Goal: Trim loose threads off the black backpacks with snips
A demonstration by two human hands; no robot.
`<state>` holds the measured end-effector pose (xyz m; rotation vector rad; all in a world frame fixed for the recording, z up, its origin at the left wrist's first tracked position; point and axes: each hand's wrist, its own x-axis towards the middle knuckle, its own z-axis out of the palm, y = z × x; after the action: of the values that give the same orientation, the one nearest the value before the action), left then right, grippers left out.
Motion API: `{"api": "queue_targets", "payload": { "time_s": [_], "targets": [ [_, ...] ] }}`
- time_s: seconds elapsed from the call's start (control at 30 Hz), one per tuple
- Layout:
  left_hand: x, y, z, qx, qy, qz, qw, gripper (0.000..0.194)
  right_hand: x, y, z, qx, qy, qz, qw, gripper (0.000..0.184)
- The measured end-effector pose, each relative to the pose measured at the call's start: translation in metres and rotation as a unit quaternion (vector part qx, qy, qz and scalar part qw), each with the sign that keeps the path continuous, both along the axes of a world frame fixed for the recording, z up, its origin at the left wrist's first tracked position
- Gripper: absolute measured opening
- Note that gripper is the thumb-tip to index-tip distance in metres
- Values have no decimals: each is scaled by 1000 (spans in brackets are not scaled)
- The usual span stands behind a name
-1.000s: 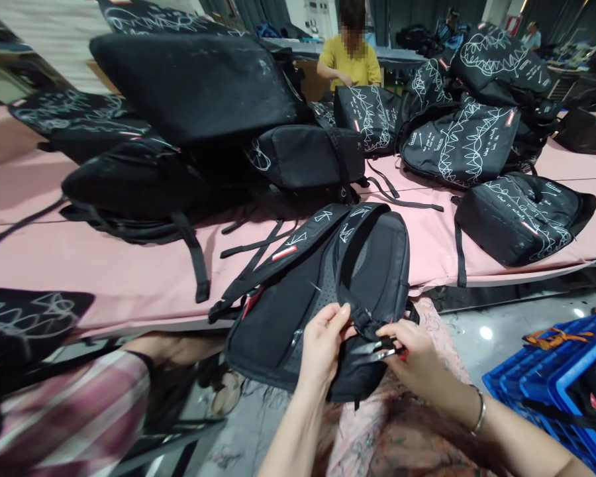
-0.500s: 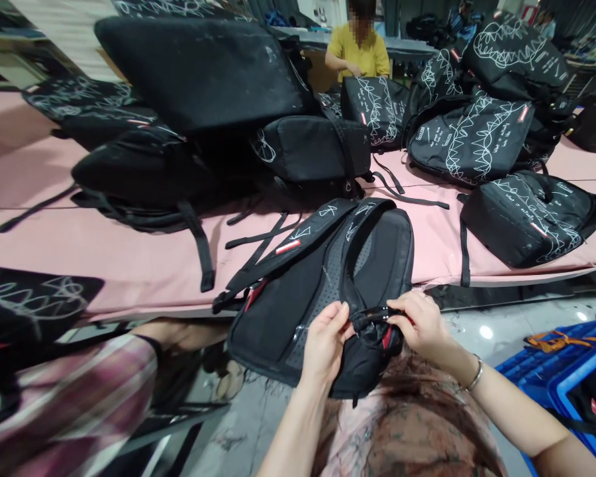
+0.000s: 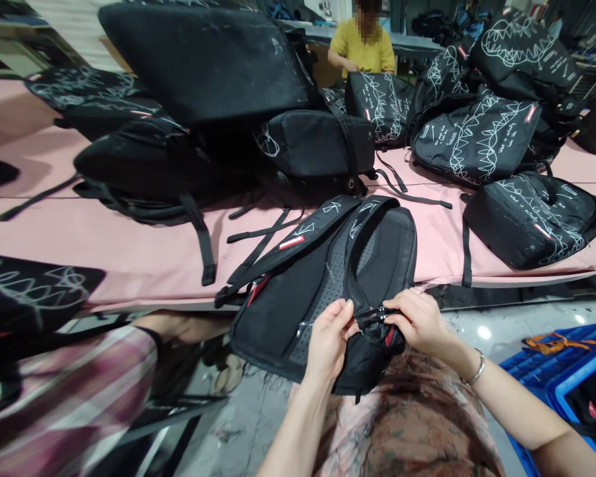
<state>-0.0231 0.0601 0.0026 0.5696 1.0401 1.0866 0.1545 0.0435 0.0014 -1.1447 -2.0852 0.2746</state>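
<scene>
A black backpack (image 3: pixel 278 331) lies back panel up, half on the pink table edge and half over my lap. Its padded shoulder straps, with white drawn lines and a small red label, arch over the panel. My left hand (image 3: pixel 330 334) pinches the lower end of the right-side shoulder strap (image 3: pixel 353 262) between thumb and fingers. My right hand (image 3: pixel 420 321) is closed on the thin, glossy black strap piece (image 3: pixel 375 316) that runs between both hands. Fingers partly cover it, so whether it includes a buckle is unclear.
Several black backpacks with white scribbles lie on the pink table (image 3: pixel 144 255). A blue crate (image 3: pixel 551 377) stands at lower right. To my left sits a person in a plaid garment (image 3: pixel 89 391); a person in yellow (image 3: pixel 362 43) works across the table.
The view has shifted slightly. Both hands keep their grip on the strap in nearly the same place. At far left, a dark object now shows on the table.
</scene>
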Motion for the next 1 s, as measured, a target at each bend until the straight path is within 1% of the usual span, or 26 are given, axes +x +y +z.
{"api": "queue_targets", "payload": {
  "time_s": [0.1, 0.17, 0.27, 0.33, 0.37, 0.43, 0.47, 0.5, 0.57, 0.6, 0.63, 0.67, 0.7, 0.73, 0.77, 0.8, 0.83, 0.87, 0.9, 0.93, 0.97, 1.0],
  "targets": [
    [0, 0, -1, 1, 0, 4, 1000, 33, -3, 2, 3, -9, -14, -5, 1000, 16],
    [0, 0, -1, 0, 2, 5, 1000, 34, -3, 1, 3, -24, 6, -14, 1000, 15],
    [-1, -1, -3, -3, 4, 15, 1000, 34, -2, -6, -3, -71, 103, -59, 990, 10],
    [-1, -1, -5, -4, 5, 22, 1000, 34, 0, -16, -12, -125, 185, -92, 970, 10],
    [0, -1, -5, -5, 5, 24, 1000, 34, 0, -21, -16, -157, 218, -95, 959, 13],
    [1, 0, -6, -7, 5, 25, 1000, 34, 1, -34, -25, -217, 245, -63, 943, 20],
    [1, 1, -6, -6, 5, 24, 1000, 34, 1, -40, -28, -233, 236, -43, 942, 22],
    [2, 1, -6, -4, 6, 24, 1000, 33, 0, -46, -29, -242, 218, -29, 945, 21],
    [2, 0, -5, 14, 18, 23, 999, 31, -3, -55, -26, -258, 185, -12, 948, 11],
    [1, -2, -5, 28, 31, 18, 999, 29, -4, -57, -22, -279, 187, -2, 942, 6],
    [0, -5, -5, 51, 49, 11, 997, 27, -6, -58, -16, -308, 210, 6, 928, 10],
    [-2, -9, -4, 84, 79, 3, 993, 25, -8, -58, -9, -342, 250, 14, 906, 18],
    [-4, -15, -4, 134, 126, 1, 983, 24, -9, -56, -2, -375, 300, 13, 877, 26],
    [-5, -22, -5, 201, 193, 1, 960, 25, -11, -54, 5, -403, 354, 2, 844, 32],
    [-6, -30, -5, 283, 272, 3, 920, 28, -12, -50, 12, -427, 405, -13, 808, 36],
    [-6, -38, -5, 374, 352, 8, 858, 31, -15, -47, 17, -446, 447, -27, 775, 39],
    [-5, -45, -5, 457, 421, 16, 783, 32, -18, -43, 20, -465, 474, -29, 747, 41],
    [-3, -53, -4, 523, 473, 23, 709, 32, -21, -40, 21, -485, 489, -21, 725, 42],
    [-1, -60, -3, 568, 503, 24, 651, 31, -26, -36, 20, -501, 493, -7, 711, 43],
    [1, -66, -1, 594, 513, 17, 619, 30, -31, -34, 17, -511, 489, 8, 707, 43],
    [1, -70, 2, 605, 506, -5, 615, 28, -35, -31, 12, -513, 481, 18, 710, 43],
    [-2, -74, 6, 599, 484, -34, 637, 25, -39, -29, 7, -507, 473, 20, 721, 43]
  ]
}}
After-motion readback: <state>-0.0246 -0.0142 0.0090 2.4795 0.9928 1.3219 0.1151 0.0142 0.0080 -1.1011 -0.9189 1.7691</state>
